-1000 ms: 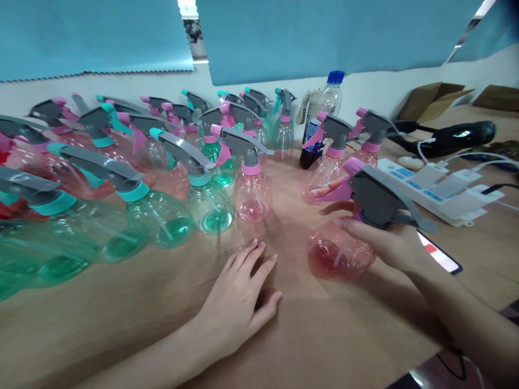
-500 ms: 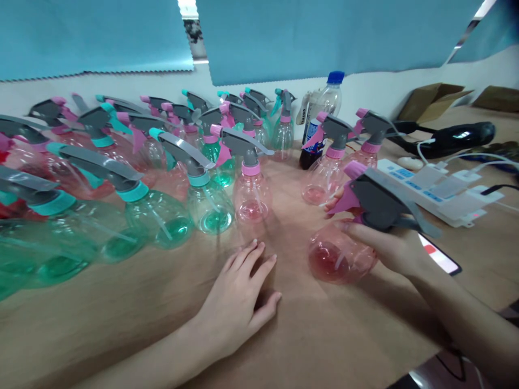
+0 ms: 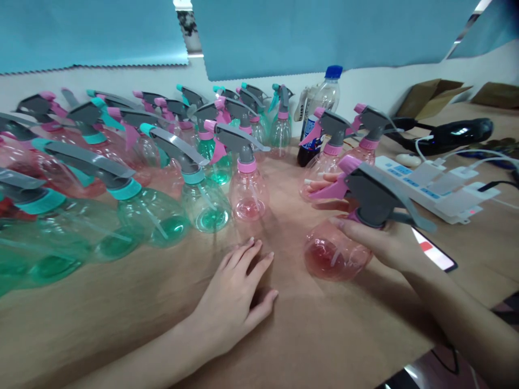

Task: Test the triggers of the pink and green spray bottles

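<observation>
My left hand (image 3: 237, 289) lies palm down on the table (image 3: 279, 346), open, fingers spread and nothing in them. My right hand (image 3: 389, 246) is around the neck of a pink spray bottle (image 3: 338, 251) with a grey and pink trigger head. Its thumb lies along the near side, and its fingers reach past the far side, straightened behind the trigger. Red liquid sits in the bottom of this bottle. Just beyond my left fingertips stand another pink spray bottle (image 3: 248, 194) and a green spray bottle (image 3: 206, 208).
Many pink and green spray bottles crowd the left and back. Two pink ones, including one nearer (image 3: 324, 159), stand beyond my right hand. A blue-capped drink bottle (image 3: 324, 100), power strip (image 3: 430, 189), phone (image 3: 436, 251) and cardboard box (image 3: 432, 97) are to the right.
The fingers of my right hand have straightened out past the trigger. The bottle keeps its place among the others, and my left hand still rests on the table. The view has shifted slightly.
</observation>
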{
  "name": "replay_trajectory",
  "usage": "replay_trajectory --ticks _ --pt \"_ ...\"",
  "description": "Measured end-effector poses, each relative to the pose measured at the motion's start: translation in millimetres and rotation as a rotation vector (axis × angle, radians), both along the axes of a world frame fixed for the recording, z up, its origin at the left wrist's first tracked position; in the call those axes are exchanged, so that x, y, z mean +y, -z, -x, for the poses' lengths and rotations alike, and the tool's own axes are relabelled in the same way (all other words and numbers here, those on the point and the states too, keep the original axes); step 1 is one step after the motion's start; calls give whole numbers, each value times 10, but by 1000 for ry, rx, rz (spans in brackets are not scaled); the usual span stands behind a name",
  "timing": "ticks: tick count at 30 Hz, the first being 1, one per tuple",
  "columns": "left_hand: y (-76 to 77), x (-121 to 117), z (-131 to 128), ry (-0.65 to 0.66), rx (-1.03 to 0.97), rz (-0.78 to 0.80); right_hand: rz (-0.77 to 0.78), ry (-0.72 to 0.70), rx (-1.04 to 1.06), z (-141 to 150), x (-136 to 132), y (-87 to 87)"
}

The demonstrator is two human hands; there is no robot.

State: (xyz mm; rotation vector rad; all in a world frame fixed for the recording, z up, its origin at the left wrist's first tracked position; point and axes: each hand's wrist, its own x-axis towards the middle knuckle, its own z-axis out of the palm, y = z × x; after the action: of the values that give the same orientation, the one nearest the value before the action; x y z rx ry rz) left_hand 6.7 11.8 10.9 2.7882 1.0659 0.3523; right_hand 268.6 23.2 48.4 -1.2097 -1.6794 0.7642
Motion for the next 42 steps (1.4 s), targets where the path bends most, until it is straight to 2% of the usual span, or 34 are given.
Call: replay_trajectory --ticks 8,15,21,29,34,42 --pt "0 2 -2 5 15 -11 9 12 -1 -2 -10 -6" --pt "75 5 21 1 -52 -33 11 18 12 20 -10 -21" --pt "46 1 16 9 -19 -21 5 51 4 12 -17 -10" --pt "27 4 9 5 -3 -10 26 45 -4 7 -33 -12" --pt "7 1 4 7 9 -12 -19 9 -4 11 -27 -37" --pt "46 4 17 6 -18 -32 17 46 1 21 -33 -68"
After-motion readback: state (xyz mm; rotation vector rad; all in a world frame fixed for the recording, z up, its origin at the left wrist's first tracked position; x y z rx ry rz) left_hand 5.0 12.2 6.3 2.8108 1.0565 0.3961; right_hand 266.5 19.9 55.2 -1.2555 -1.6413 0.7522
